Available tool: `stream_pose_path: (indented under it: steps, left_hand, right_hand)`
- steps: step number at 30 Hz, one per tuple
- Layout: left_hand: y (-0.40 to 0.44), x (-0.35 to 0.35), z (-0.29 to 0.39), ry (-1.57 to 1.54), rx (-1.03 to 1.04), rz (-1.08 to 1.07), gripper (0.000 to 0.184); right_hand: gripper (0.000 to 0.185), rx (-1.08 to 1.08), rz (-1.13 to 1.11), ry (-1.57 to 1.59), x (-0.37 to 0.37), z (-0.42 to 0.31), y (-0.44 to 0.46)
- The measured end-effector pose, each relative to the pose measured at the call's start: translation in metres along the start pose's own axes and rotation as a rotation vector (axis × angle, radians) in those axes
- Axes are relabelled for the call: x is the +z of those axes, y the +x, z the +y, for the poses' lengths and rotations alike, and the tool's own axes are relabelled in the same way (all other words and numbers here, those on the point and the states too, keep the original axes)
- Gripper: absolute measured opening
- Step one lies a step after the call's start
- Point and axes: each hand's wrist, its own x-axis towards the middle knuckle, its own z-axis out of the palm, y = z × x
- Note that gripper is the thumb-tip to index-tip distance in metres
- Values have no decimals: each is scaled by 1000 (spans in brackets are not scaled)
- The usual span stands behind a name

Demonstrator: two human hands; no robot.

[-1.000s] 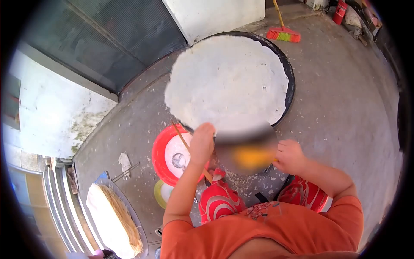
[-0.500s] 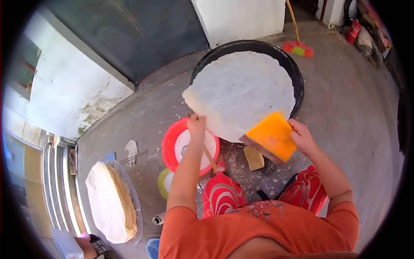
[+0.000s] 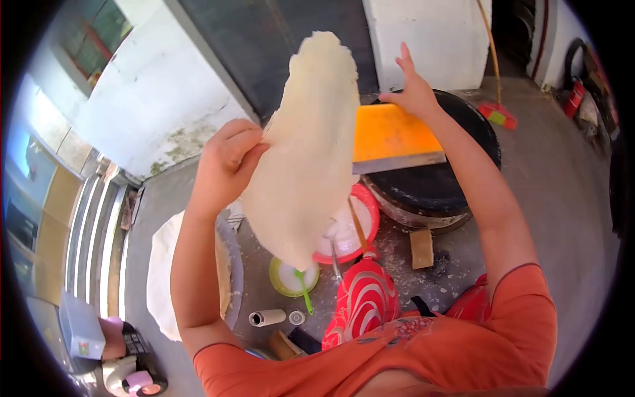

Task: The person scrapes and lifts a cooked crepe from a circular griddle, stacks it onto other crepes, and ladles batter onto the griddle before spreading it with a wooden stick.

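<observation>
A large thin pancake (image 3: 301, 152) hangs in the air in front of me, its edge pinched by the closed fingers of my left hand (image 3: 231, 159). My right hand (image 3: 417, 96) holds an orange scraper (image 3: 395, 132) by its upper edge, with one or two fingers stretched upward. The scraper's left side meets the pancake's right edge; whether they touch I cannot tell. Behind and below the scraper is the round black griddle (image 3: 466, 139), its dark surface exposed. At lower left, a stack of pancakes (image 3: 169, 278) lies on a round board (image 3: 233, 278), partly behind my left forearm.
A red basin (image 3: 374, 205) of white batter with a wooden-handled tool stands by my knee. Nearby are a green bowl (image 3: 281, 289) with a green spoon and a metal cylinder (image 3: 267, 317). A broom (image 3: 497, 114) leans farther back. Steps (image 3: 109, 245) run along the left.
The pancake has come off the griddle, lifted up and left by my left hand. My right hand and the scraper have moved up and forward. The view has shifted.
</observation>
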Motion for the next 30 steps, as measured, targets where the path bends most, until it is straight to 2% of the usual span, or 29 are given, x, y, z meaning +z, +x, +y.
stream_pose_path:
  steps: [2, 4, 5, 7, 9, 10, 12, 14, 15, 16, 17, 18, 20, 22, 23, 24, 25, 26, 28, 30]
  left_hand:
    - [-29, -30, -6, 67, -49, -32, 8]
    - [-60, -49, -26, 92, -140, 7, 8]
    - [-77, -56, -38, 92, -211, 36, 9]
    - [-112, -74, -77, 149, -340, 101, 9]
    - [-143, -86, -122, 123, -563, 298, 8]
    - [-157, -95, -149, 184, -589, 376, 10]
    - [-162, -119, -164, 274, -762, 488, 15]
    - [-172, -150, -192, 123, -751, 727, 17]
    - [-173, -171, -185, 257, -758, 746, 14]
    - [-168, -188, -158, 274, -711, 840, 12]
    - [-183, -212, -159, 203, -639, 901, 13]
    - [-184, -217, -119, 179, -561, 1026, 13]
    - [-229, -236, -76, 474, -667, 1052, 10]
    - [-288, -223, -43, 633, -634, 1072, 14]
    - [-319, -211, -32, 690, -530, 1020, 24]
    - [-351, -200, -18, 729, -593, 917, 40]
    - [-386, -187, -17, 795, -593, 882, 49]
    - [-413, -174, -8, 865, -642, 801, 45]
    - [-476, -139, -5, 758, -842, 774, 38]
    - [-524, -110, -6, 577, -968, 797, 32]
  right_hand:
    - [75, -35, -28, 96, 36, -18, 22]
    - [38, -319, -164, 62, 81, -34, 35]
    - [38, -336, -180, 81, 97, -45, 36]
    - [12, -145, -425, 42, 115, -79, 33]
    - [9, -319, -324, 86, 129, -108, 40]
    - [7, -471, -288, 199, 135, -124, 50]
    - [10, -598, -164, 109, 129, -182, 61]
    - [13, -759, -19, 88, 112, -241, 60]
    - [17, -784, 60, 77, 102, -267, 49]
    - [13, -814, 91, 136, 80, -302, 29]
    - [9, -839, 117, 198, 67, -326, 10]
    - [9, -850, 98, 224, 75, -331, -2]
    - [15, -832, 190, 114, 95, -334, -24]
    - [14, -996, 125, 476, 119, -338, -65]
    - [14, -1000, 82, 577, 140, -334, -85]
    - [15, -956, 41, 600, 165, -330, -108]
    - [16, -934, -82, 600, 187, -323, -127]
    - [17, -913, -207, 600, 208, -316, -147]
    - [24, -841, -465, 541, 246, -296, -185]
    - [29, -792, -557, 466, 258, -280, -210]
